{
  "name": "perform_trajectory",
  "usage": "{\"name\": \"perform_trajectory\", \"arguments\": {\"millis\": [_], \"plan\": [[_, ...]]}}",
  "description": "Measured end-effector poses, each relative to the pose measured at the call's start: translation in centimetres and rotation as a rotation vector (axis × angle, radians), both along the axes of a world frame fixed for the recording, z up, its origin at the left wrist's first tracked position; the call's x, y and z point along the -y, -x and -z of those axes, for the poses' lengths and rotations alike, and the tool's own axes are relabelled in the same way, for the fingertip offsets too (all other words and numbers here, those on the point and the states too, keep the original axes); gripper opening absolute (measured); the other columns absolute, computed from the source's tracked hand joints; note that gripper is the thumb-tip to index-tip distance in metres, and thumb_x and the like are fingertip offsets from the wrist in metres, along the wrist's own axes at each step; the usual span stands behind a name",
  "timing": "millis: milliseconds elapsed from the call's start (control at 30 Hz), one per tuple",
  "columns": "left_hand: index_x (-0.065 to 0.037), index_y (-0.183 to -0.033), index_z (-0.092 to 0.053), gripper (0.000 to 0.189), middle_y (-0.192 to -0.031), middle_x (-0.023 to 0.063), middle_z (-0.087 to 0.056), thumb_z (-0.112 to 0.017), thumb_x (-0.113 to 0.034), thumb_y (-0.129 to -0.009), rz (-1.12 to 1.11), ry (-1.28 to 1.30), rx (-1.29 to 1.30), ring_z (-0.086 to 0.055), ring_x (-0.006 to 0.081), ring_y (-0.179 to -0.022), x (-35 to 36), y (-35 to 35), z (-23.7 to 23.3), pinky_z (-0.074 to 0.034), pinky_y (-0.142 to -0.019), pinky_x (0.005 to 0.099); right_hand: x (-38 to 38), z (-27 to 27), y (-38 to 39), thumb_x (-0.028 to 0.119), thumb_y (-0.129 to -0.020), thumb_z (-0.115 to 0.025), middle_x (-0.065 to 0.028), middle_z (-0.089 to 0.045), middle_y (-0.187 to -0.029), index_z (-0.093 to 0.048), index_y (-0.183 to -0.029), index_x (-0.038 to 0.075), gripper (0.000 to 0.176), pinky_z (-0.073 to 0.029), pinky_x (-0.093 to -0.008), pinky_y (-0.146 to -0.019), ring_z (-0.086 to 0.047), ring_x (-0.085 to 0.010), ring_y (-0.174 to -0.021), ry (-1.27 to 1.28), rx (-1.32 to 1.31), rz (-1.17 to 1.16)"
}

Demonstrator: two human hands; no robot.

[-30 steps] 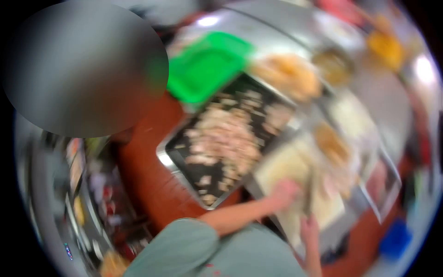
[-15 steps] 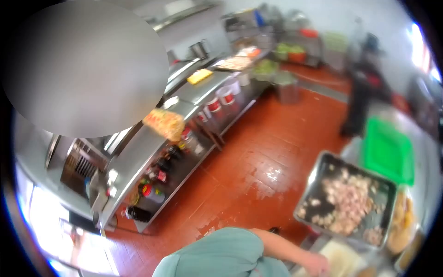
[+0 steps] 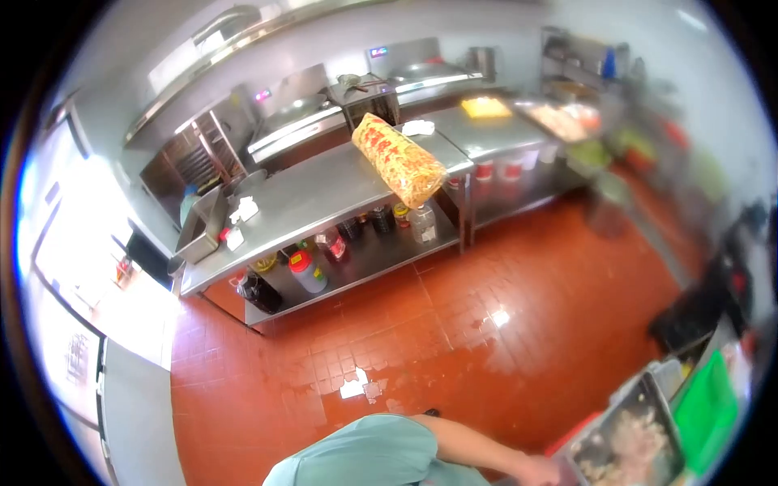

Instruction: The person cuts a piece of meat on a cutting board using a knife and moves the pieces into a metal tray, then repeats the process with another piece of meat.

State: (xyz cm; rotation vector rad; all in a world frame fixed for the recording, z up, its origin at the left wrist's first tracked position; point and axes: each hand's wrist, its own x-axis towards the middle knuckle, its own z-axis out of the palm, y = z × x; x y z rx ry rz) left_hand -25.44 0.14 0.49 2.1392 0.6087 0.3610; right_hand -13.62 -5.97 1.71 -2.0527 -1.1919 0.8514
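Head view, one entry. Change noted: the view has been swung off the chopping board and out across the kitchen, so the work is judged paused and is left at the lower right corner.

- The left hand is seen only in part at the bottom edge, just beside the shallow steel tray of pale chopped meat. Its grip cannot be told.
- The right hand is not seen.
- A flat green plastic tray lies just beyond the steel one.
- A long brushed stainless bench stands across the glossy red tiled floor.
- A bulging red-and-yellow printed bag lies tilted at the right end of that bench.
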Motion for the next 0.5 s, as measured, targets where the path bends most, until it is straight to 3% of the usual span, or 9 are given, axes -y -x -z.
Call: {"name": "perform_trajectory", "arguments": {"millis": [233, 500], "plan": [[-0.014, -0.100, -0.078, 0.025, -0.096, 0.0138, -0.077, -0.074, -0.027, -0.079, -0.051, -0.012, 0.107, -0.073, 0.0370, -0.090, 0.5, 4.0, -1.1, -0.057, -0.076, 0.0520, 0.9, -0.3, 2.1, 0.020, -0.094, -0.066, -0.0191, -0.073, -0.118, -0.059, -0.141, -0.002, 0.052, -0.055, -0.0445, -0.093, -0.070, -0.0340, -0.104, 0.003, 0.093, 0.029], [-0.013, -0.103, -0.077, 0.027, -0.099, 0.0143, -0.077, -0.075, -0.027, -0.081, -0.006, 0.021, 0.065, -0.073, 0.0353, -0.093, 2.7, 0.4, -1.9, -0.057, -0.079, 0.0519, 6.3, 1.5, -3.2, 0.020, -0.092, -0.067, -0.0198, -0.073, -0.121, -0.059, -0.142, -0.002, 0.054, -0.055, -0.0452, -0.097, -0.069, -0.0348, -0.108, 0.007, 0.157, 0.169]]}}
